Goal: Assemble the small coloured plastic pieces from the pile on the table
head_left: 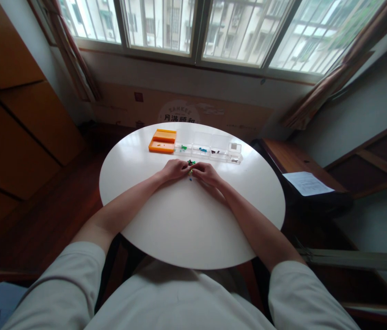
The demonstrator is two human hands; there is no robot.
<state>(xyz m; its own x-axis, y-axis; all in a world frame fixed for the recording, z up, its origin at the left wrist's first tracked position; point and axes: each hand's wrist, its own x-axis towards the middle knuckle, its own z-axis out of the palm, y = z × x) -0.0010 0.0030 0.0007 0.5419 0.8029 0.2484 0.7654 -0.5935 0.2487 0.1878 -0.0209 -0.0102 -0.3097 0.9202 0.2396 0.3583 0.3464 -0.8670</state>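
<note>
A small pile of tiny coloured pieces (192, 162), mostly green with some dark and yellowish ones, lies on the white round table (179, 215). My left hand (177, 169) rests at the pile's left side, its fingers curled together at the pieces. From the right, my right hand (206, 173) reaches in with thumb and fingers pinched. The fingertips of both hands nearly meet. Whatever is between them is too small to make out. One loose bluish piece (190, 179) lies just in front of the pile.
Beyond my hands stands an open orange box (161, 149) with a few tiny pieces. To its right, open clear boxes (196, 155) hold green, blue and dark pieces. A smaller clear box (235, 158) ends the row. A paper sheet (308, 183) lies off to the right.
</note>
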